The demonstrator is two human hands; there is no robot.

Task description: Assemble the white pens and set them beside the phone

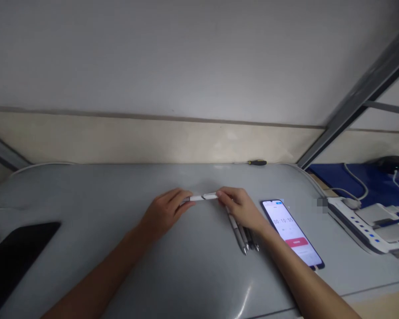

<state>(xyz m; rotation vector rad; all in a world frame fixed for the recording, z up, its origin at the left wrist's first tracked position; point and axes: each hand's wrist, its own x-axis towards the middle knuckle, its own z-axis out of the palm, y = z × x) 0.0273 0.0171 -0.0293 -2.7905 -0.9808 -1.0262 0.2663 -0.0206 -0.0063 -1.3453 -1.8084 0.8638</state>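
Observation:
A white pen with a dark band and a clip is held level above the grey desk, between both hands. The fingers of my left hand pinch its left end. On its right end, near the clip, the thumb and fingers of my right hand are closed. Several pens in grey and dark tones lie side by side on the desk below my right hand, their silver tips toward me. Their far ends are hidden by that hand.
Right of my right arm lies a phone with a timer on its lit screen. A white power strip with plugs stands farther right. A screwdriver rests by the wall. At left is a black flat object.

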